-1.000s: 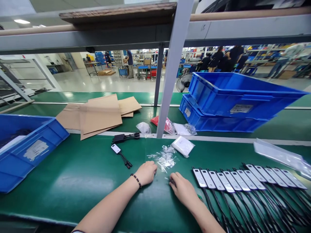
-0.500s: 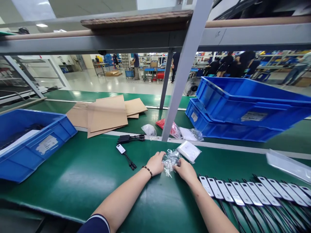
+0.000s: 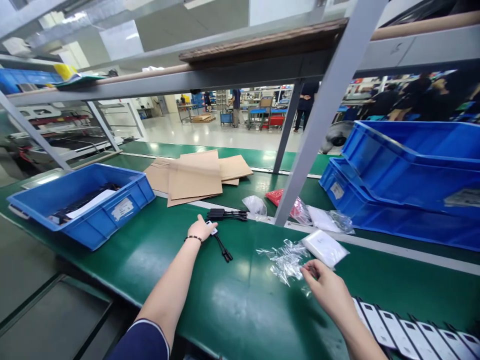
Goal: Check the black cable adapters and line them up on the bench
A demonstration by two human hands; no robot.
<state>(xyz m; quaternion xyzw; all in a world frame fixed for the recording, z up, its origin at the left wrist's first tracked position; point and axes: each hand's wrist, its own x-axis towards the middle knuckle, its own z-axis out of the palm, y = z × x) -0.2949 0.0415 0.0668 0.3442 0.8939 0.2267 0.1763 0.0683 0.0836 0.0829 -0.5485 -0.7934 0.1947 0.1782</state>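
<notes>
My left hand (image 3: 201, 229) is closed at the upper end of a small white device with two black cable leads (image 3: 222, 246), which lies on the green work surface. Just behind it lies a bundle of black cabled devices (image 3: 227, 214). My right hand (image 3: 325, 282) is raised at the right, thumb and fingertips pinched on what looks like a thin clear plastic bag (image 3: 306, 290). Beside those fingertips spreads a crumpled pile of clear plastic bags (image 3: 285, 261). A packet of flat white bags (image 3: 325, 248) rests behind the right hand.
White devices (image 3: 412, 334) lie in a row at right. A blue bin (image 3: 127, 210) holds dark parts at left; blue bins (image 3: 393, 200) are stacked at right. Cardboard sheets (image 3: 195, 180), a red packet (image 3: 275, 196) and a slanted metal post (image 3: 318, 125) stand behind.
My left hand has left the clear plastic pile and moved left onto the white device. My right hand has drawn back right from the pile. The view has turned left.
</notes>
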